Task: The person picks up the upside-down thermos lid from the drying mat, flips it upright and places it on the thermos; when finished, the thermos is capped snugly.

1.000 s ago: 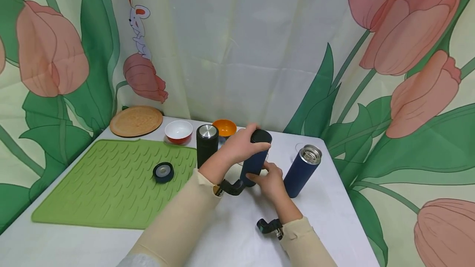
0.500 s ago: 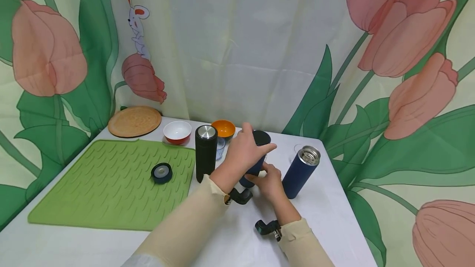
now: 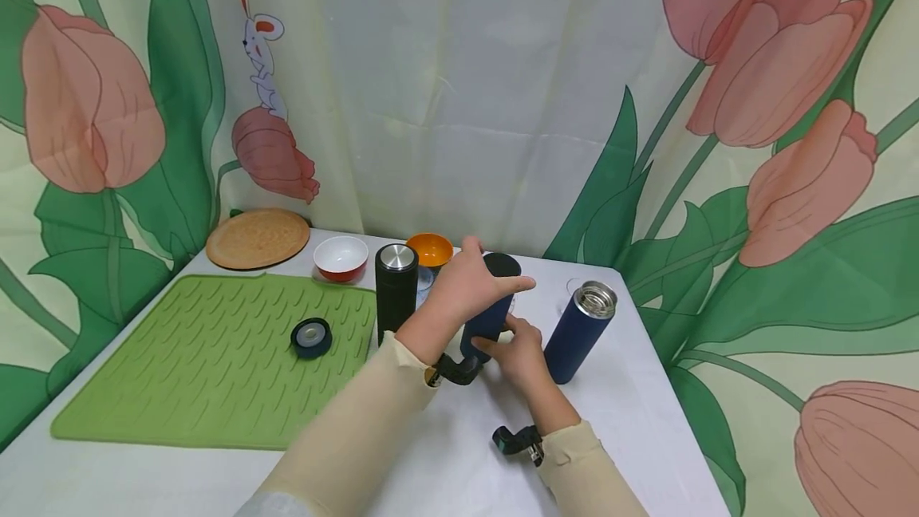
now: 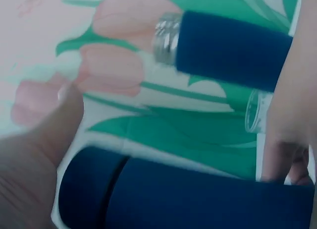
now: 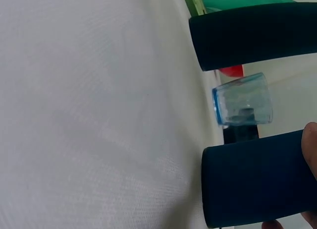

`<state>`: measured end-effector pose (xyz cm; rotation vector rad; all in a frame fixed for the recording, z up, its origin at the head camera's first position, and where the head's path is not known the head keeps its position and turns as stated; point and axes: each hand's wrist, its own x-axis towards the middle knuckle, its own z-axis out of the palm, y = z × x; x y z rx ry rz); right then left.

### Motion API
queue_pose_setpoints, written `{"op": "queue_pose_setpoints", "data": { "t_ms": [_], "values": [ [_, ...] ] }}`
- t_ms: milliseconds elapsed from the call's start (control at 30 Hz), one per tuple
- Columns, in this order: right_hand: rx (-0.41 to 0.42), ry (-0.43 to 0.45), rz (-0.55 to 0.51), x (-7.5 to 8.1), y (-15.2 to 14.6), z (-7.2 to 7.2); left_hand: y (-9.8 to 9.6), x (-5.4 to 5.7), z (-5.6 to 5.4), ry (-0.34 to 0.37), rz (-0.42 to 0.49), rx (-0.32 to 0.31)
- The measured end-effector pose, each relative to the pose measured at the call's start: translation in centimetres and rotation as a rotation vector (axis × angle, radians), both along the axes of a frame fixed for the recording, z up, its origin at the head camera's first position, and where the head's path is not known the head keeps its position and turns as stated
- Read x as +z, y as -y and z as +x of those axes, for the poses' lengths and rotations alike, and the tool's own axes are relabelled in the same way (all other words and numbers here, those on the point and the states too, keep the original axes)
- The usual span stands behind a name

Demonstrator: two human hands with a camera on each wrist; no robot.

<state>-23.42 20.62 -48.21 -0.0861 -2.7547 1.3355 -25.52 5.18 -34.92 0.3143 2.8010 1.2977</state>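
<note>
A dark blue thermos [image 3: 485, 330] stands on the white table with its dark cap [image 3: 504, 266] on. Low on its body, my right hand [image 3: 522, 349] grips it with thumb and fingers. My left hand [image 3: 462, 287] is up by the cap with its thumb stretched out; in the left wrist view that thumb [image 4: 64, 120] is apart from the cap, and the other fingers are mostly hidden. To the right stands a second blue thermos [image 3: 580, 337], uncapped, its steel neck bare. A round dark lid [image 3: 312, 337] lies on the green mat.
A black thermos [image 3: 396, 301] with a steel-topped lid stands left of my hands. Behind it are a clear cup [image 5: 245, 101], an orange bowl [image 3: 429, 248] and a red-and-white bowl [image 3: 341, 257]. The green mat [image 3: 179, 373] covers the left side, below a round wooden board [image 3: 258, 238].
My left hand has shifted around the cap and its thumb has come away from the thermos top. My right hand keeps its grip low on the body.
</note>
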Motion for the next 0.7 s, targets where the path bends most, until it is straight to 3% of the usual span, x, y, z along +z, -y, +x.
{"op": "queue_pose_setpoints", "data": {
  "t_ms": [100,200,300,533,633,700],
  "values": [
    [0.001,0.015,0.000,-0.1,0.1,-0.1,-1.0,0.0,0.5,-0.041,-0.055,0.082],
    [0.003,0.026,-0.015,0.1,0.2,-0.1,-1.0,0.1,0.6,-0.093,-0.088,0.086],
    [-0.004,0.026,-0.014,0.4,0.2,-0.1,-0.3,0.2,0.3,-0.111,-0.084,0.005],
    [-0.011,0.015,-0.009,0.4,-0.1,0.0,1.9,0.8,-1.0,-0.038,-0.042,-0.292],
    [0.002,0.008,-0.013,0.2,-0.2,0.0,2.1,0.8,-1.3,-0.028,-0.048,-0.306],
    [0.001,0.015,-0.010,0.1,-0.2,0.0,1.6,0.7,-1.0,-0.013,-0.045,-0.240]
  ]
}}
